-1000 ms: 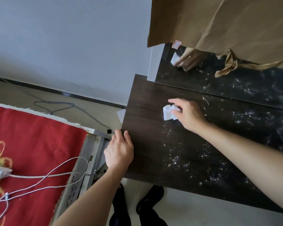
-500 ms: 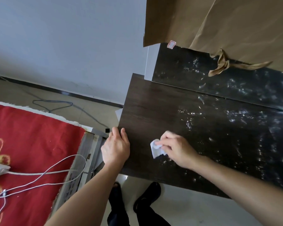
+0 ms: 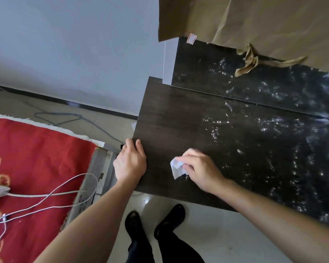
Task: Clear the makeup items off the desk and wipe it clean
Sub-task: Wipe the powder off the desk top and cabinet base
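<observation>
A dark wood-grain desk (image 3: 179, 118) stands against a grey wall, its right part speckled with white residue. Near its front-left part, the right hand (image 3: 199, 168) pinches a crumpled white tissue (image 3: 177, 168), its point aimed toward the front edge. The left hand (image 3: 130, 164) lies flat, fingers extended, on the desk's left edge.

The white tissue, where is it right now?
The crumpled white tissue is under the right hand, pressed on the dark wooden desk near its front-left corner, right of the left hand.
</observation>
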